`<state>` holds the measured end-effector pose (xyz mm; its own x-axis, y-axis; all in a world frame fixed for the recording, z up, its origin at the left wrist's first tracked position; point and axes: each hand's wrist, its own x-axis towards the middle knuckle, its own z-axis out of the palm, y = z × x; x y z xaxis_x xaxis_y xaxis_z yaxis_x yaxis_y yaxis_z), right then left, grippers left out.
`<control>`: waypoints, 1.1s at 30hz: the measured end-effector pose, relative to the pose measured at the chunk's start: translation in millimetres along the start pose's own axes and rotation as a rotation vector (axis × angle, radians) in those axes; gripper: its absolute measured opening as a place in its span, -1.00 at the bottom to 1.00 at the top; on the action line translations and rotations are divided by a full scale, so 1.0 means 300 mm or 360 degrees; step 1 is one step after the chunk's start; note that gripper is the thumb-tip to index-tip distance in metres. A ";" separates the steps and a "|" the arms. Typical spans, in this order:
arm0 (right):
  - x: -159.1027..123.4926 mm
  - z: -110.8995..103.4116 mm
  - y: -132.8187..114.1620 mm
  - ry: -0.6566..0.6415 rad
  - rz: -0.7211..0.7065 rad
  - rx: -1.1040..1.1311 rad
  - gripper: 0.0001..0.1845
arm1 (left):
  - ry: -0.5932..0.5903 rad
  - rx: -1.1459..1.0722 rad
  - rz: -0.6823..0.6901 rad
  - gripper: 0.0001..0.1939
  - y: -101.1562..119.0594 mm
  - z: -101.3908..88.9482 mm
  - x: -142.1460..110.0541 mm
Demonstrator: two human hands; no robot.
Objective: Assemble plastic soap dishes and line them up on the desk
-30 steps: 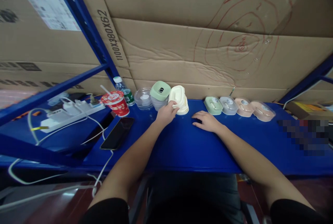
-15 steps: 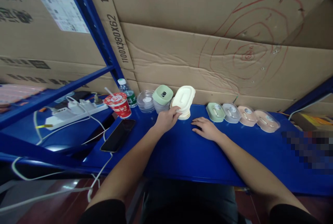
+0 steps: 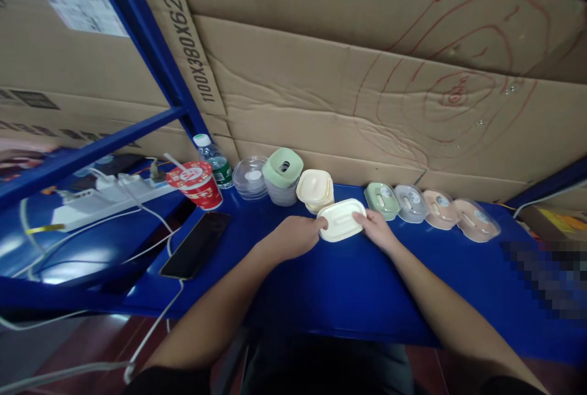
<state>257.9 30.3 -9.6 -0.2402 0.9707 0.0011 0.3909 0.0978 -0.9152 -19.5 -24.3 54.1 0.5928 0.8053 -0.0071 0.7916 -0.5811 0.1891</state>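
Observation:
A cream, rounded-rectangular plastic tray (image 3: pixel 342 221) with a raised oval in its middle is held between both my hands, above the blue table. My left hand (image 3: pixel 300 235) is closed on its left end. The fingers of my right hand (image 3: pixel 376 228) pinch its right end. Just behind the tray stands a stack of cream plastic pieces (image 3: pixel 315 187). Left of that stack, a green dish (image 3: pixel 283 167) tops a pile of greyish pieces (image 3: pixel 280 194). Beside them lie stacked clear plastic covers (image 3: pixel 250 177).
Clear-covered boxes line the back right: green (image 3: pixel 382 200), grey (image 3: pixel 409 203), and pinkish ones (image 3: pixel 441 209). On the left are a phone (image 3: pixel 195 246), a red cup with a straw (image 3: pixel 197 186), a water bottle (image 3: pixel 213 161) and a power strip (image 3: pixel 110 199). Cardboard (image 3: pixel 293 95) stands behind the table.
My left hand has brought the cream tray off the stack, forward and to the right. My right hand has come up from the table and gripped its other end. The view has shifted slightly.

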 end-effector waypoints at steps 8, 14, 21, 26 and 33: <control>-0.084 -0.016 -0.087 -0.0373 -0.0044 -0.1468 -0.24 | -0.0163 -0.0126 -0.0035 -0.82 -0.024 -0.016 -0.026; -0.088 -0.012 -0.108 -0.0433 0.0098 -0.1613 -0.38 | -0.0177 -0.0155 -0.0038 -0.78 -0.034 0.025 0.001; -0.081 -0.024 -0.096 -0.0424 0.0064 -0.1580 -0.36 | 0.1364 -0.0136 -0.0555 -0.72 -0.130 -0.028 -0.003; -0.080 -0.027 -0.093 -0.0417 0.0021 -0.1575 -0.35 | 0.1558 -0.0064 -0.0830 -0.34 -0.222 -0.032 -0.004; -0.064 -0.039 -0.067 -0.0424 -0.0048 -0.1484 -0.32 | 0.1436 -0.0221 -0.0898 -0.28 -0.283 -0.002 0.023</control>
<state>265.1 12.4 13.7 -0.4102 0.8946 -0.1771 0.9012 0.3679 -0.2289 -82.8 30.8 38.6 -0.2267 0.7757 0.5890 0.8595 -0.1250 0.4955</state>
